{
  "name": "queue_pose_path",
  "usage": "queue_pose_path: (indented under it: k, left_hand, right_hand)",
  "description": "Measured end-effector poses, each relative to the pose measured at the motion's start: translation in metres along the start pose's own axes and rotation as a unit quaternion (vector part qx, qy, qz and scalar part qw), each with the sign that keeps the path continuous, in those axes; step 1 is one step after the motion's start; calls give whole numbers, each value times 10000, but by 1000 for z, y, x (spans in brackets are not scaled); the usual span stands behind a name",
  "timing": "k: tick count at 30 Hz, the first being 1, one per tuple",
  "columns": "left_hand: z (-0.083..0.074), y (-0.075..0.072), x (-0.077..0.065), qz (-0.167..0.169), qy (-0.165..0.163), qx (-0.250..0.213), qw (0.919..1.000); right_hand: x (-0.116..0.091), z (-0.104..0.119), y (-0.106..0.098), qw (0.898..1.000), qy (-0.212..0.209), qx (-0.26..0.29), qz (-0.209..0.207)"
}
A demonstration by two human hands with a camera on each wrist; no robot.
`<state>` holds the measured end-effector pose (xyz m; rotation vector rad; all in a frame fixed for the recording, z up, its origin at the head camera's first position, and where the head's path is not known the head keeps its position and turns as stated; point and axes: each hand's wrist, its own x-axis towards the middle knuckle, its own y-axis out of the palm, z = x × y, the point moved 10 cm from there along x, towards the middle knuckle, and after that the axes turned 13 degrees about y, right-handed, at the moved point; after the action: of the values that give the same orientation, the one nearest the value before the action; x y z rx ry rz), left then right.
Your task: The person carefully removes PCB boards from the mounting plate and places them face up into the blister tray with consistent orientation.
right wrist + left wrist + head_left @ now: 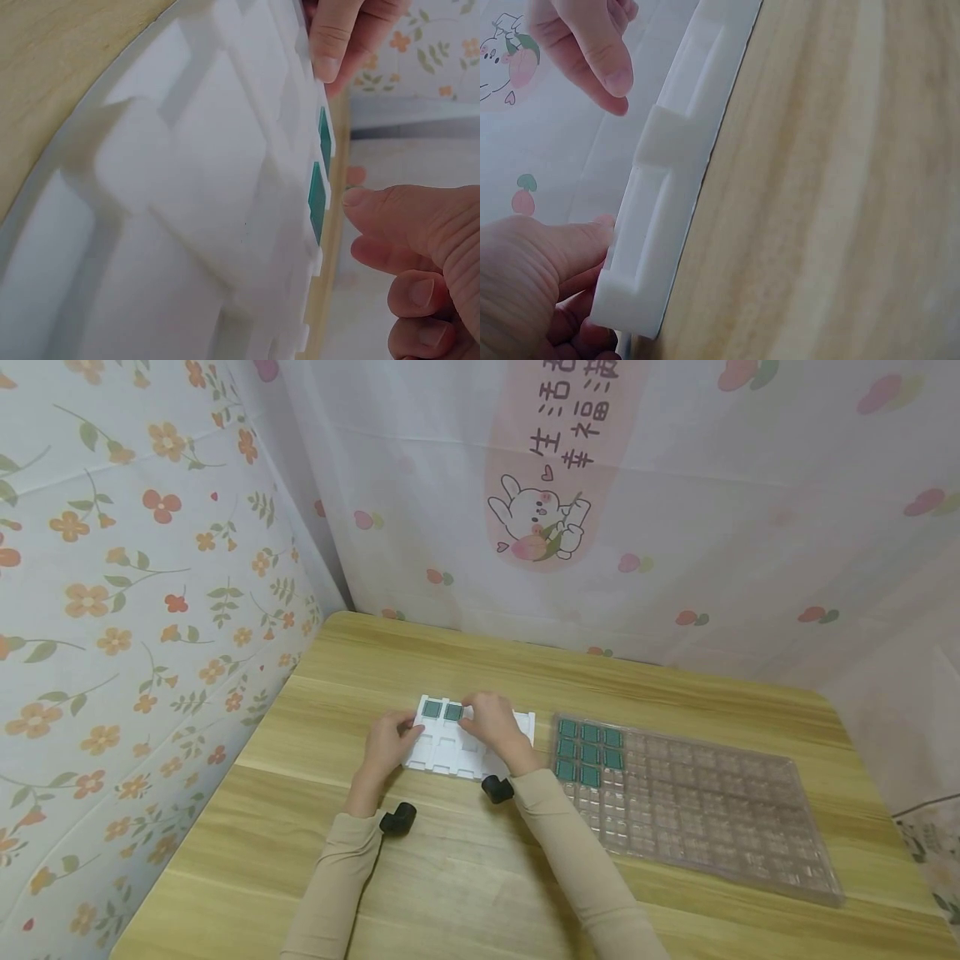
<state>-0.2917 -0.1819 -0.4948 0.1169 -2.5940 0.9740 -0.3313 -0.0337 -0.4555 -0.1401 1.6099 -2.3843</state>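
A white plastic tray (450, 750) with recessed pockets lies on the table, with two green square chips (453, 712) in its far-left pockets. My left hand (388, 743) grips the tray's left edge, thumb on the upper side and fingers curled at the side, as the left wrist view shows. Over the tray's far side is my right hand (497, 727), its thumb and index fingertips just beside the second green chip (317, 202). No object shows between those fingertips, and the other fingers are loosely bent. The right hand hides part of the far row of pockets.
Right of the white tray lies a large clear plastic tray (712, 802), with several green chips (589, 753) in its left columns. Black wrist cameras (399, 819) sit at both wrists. Floral cloth (150, 568) hangs at the left and behind the wooden table (450, 877).
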Motion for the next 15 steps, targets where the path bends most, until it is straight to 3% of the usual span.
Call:
queue_pose_path:
  k: [15]
  left_hand:
    - [0,0,0,-19,76,-40,10000]
  right_hand:
    - [9,5,10,9992,-122,-349,-141]
